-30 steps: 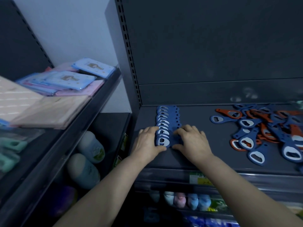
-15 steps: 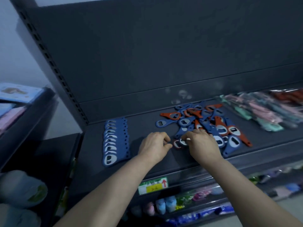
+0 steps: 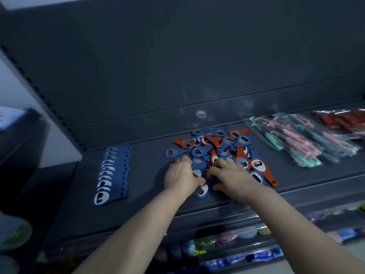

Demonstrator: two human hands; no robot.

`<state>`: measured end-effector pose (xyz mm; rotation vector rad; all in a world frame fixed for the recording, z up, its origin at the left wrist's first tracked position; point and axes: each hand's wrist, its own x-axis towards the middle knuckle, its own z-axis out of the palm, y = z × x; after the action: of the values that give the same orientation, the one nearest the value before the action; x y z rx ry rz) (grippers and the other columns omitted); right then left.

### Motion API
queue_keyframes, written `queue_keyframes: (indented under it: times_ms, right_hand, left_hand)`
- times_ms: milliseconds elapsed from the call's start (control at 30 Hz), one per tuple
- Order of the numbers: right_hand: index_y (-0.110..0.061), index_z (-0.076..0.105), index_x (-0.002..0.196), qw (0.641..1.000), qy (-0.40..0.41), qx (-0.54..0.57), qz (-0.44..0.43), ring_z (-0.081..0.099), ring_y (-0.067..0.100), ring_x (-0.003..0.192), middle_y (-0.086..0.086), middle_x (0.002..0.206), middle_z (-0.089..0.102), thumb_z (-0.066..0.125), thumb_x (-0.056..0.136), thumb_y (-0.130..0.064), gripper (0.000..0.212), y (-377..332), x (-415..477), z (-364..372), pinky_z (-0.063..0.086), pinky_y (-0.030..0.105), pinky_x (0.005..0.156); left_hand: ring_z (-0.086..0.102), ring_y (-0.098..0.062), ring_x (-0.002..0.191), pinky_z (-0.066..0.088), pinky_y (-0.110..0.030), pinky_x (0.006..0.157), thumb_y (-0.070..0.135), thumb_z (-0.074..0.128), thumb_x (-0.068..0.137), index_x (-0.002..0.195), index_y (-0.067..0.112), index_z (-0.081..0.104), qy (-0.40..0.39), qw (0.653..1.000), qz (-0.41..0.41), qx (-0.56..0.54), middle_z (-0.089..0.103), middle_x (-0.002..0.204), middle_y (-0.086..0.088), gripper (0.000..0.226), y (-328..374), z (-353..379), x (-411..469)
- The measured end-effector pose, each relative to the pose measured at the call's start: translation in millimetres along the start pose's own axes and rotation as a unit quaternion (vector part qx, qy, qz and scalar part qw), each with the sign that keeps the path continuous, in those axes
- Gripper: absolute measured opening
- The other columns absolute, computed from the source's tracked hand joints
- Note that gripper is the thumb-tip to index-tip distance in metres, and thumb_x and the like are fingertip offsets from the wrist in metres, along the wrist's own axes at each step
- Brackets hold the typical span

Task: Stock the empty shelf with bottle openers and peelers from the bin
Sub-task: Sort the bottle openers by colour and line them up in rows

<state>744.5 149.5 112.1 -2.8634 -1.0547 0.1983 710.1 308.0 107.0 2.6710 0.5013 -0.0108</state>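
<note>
A loose pile of blue and orange bottle openers (image 3: 217,145) lies mid-shelf on the dark shelf (image 3: 148,186). At its near edge, my left hand (image 3: 181,175) is curled, with the thumb pinching a blue bottle opener (image 3: 201,191). My right hand (image 3: 232,176) rests beside it with spread fingers on the pile's front openers. Further left, a neat overlapping row of blue openers (image 3: 112,175) runs front to back. Bagged pastel peelers (image 3: 300,141) lie to the right of the pile.
A bag of red items (image 3: 345,118) lies at the far right back. The upright with slots (image 3: 39,93) bounds the shelf on the left. Below the front edge, a lower shelf holds colourful goods (image 3: 227,240). Bare shelf shows between row and pile.
Both hands left the neat blue row and moved right to the loose pile. They now sit further into its front edge, and the view has swung right.
</note>
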Motion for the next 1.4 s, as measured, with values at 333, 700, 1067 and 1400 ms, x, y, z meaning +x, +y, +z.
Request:
queue_keyframes:
  times_ms: [333, 700, 1067, 1400]
  right_hand:
    - [-0.025, 0.053, 0.112, 0.997, -0.060, 0.031, -0.021, 0.050, 0.021, 0.111, -0.003, 0.113, 0.059, 0.067, 0.083, -0.030, 0.032, 6.2, 11.3, -11.5, 0.033, 0.035, 0.085]
    - [-0.027, 0.054, 0.090, 0.987, -0.068, 0.142, -0.037, 0.057, 0.017, 0.088, -0.006, 0.092, 0.060, 0.073, 0.079, -0.028, 0.022, -17.8, 19.0, -18.0, 0.046, 0.032, 0.073]
    - [-0.029, 0.052, 0.088, 0.964, 0.079, 0.249, -0.051, 0.058, 0.016, 0.084, -0.009, 0.087, 0.063, 0.068, 0.085, -0.027, 0.017, -148.4, 44.6, -4.0, 0.049, 0.037, 0.073]
    - [-0.031, 0.058, 0.087, 0.970, 0.003, 0.239, -0.034, 0.059, 0.013, 0.087, -0.013, 0.086, 0.063, 0.068, 0.086, -0.026, 0.012, -200.9, 45.8, 17.5, 0.046, 0.031, 0.075]
  left_hand:
    - [0.060, -0.018, 0.095, 0.047, -0.029, 0.071, 0.036, 0.087, 0.062, 0.103, 0.021, 0.057, -0.005, 0.995, -0.078, -0.061, 0.062, 0.101, 0.004, 0.053, -2.0, -5.4, 2.9]
    - [0.056, -0.014, 0.061, 0.044, -0.034, 0.059, 0.020, 0.073, 0.081, 0.078, 0.016, 0.066, 0.129, 0.963, -0.021, -0.235, 0.063, 0.064, 0.000, 0.009, -83.1, -28.6, -29.2]
    - [0.057, 0.006, 0.061, 0.038, -0.007, 0.058, 0.019, 0.084, 0.066, 0.085, 0.028, 0.068, 0.088, 0.979, -0.073, -0.166, 0.064, 0.064, 0.015, 0.026, -224.2, -87.3, -83.0]
    - [0.051, -0.002, 0.059, 0.047, -0.023, 0.067, 0.012, 0.088, 0.058, 0.112, 0.018, 0.061, 0.121, 0.979, -0.003, -0.165, 0.057, 0.078, 0.010, 0.060, -246.9, -94.0, -59.2]
